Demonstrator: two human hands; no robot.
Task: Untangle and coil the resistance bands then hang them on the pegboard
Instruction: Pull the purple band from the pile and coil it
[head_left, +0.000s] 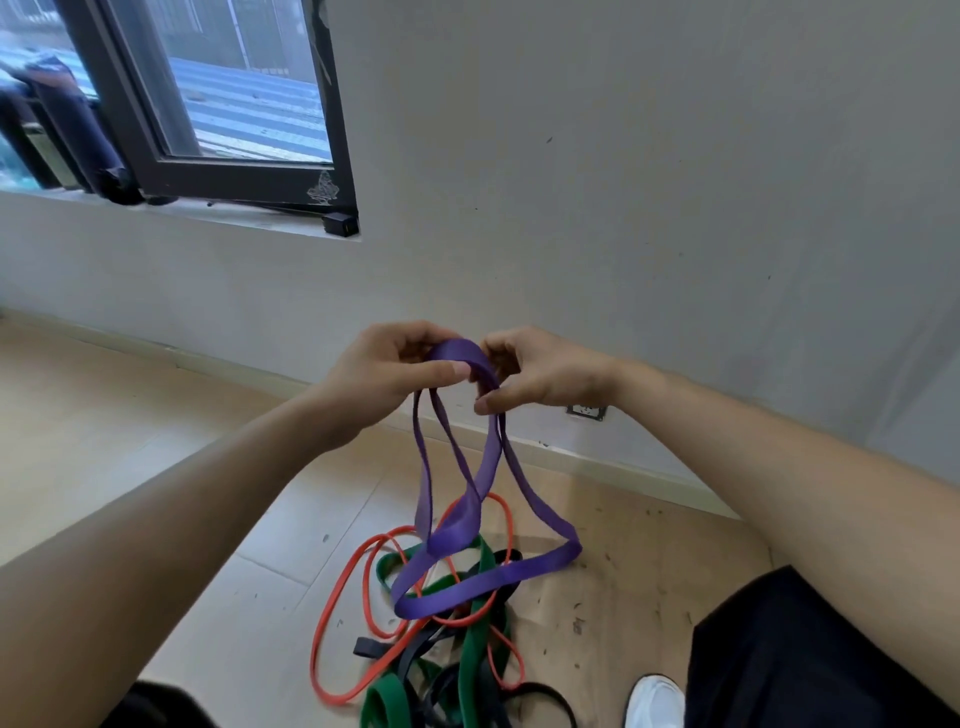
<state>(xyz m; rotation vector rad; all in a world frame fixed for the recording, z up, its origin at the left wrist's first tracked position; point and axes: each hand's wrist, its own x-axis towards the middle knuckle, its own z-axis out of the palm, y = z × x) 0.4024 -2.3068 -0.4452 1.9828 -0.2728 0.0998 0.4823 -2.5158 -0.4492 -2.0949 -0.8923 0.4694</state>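
Between both hands, curled fingers (415, 343) pinch the purple band's (457, 519) top fold, loops dangling.

- A plain grey-white wall (649, 156) fills most of the upper frame, marked here and there by small dark specks.
- A dark-framed window (244, 93) sits at upper left above a pale sill (234, 217); soft daylight comes through the glass.
- Beyond the pane lies what may be a ribbed roof, too blurred to be sure.
- A small black box (340, 224) rests at the sill's right end, beside the frame's lower corner.
- A pale skirting board (613, 462) runs along the foot of the wall, with a wall socket (587, 412) just above it.
- The floor (104, 415) is laid in large beige tiles; dark bits of debris (649, 587) lie scattered at right.
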